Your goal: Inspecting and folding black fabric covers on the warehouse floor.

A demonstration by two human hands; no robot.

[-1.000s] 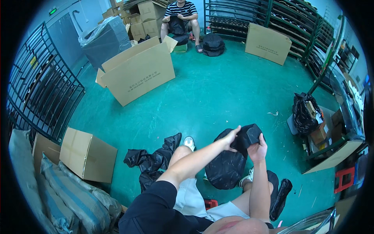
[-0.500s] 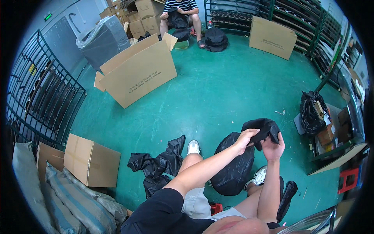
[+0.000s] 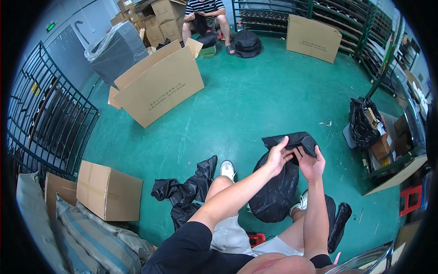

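1. Both my hands are up in the right-centre of the frame, working a small folded black fabric piece [image 3: 292, 140]. My left hand [image 3: 277, 159] has its fingers curled over the near-left edge. My right hand [image 3: 311, 163] pinches the right end from below with the thumb on top. So both are closed on it, neither one spread wide.

2. I'd say I'm holding it out in front and up off my lap so I can see the edges line up. There's nothing flat nearby at that height to lay it on.

3. Its long axis runs roughly left to right across the frame, tilted a bit. The left end sits slightly lower and the right end curves down over my right fingers. The flat face looks turned up toward me, though it's all black, so I can't tell the details.

4. Right under my hands is a big bulging black plastic bag [image 3: 275, 192], standing between my knees. My guess is it's parked there so it's an easy reach.

5. A crumpled pile of black plastic wrappers [image 3: 185, 194] lies on the green floor [image 3: 255, 100] at lower centre-left, just beside my white shoe [image 3: 226, 169].

6. Further off there's an open brown cardboard box [image 3: 157, 86] at upper left, a smaller closed cardboard box [image 3: 108, 191] at lower left, and another person sitting [image 3: 205, 13] at the top edge.
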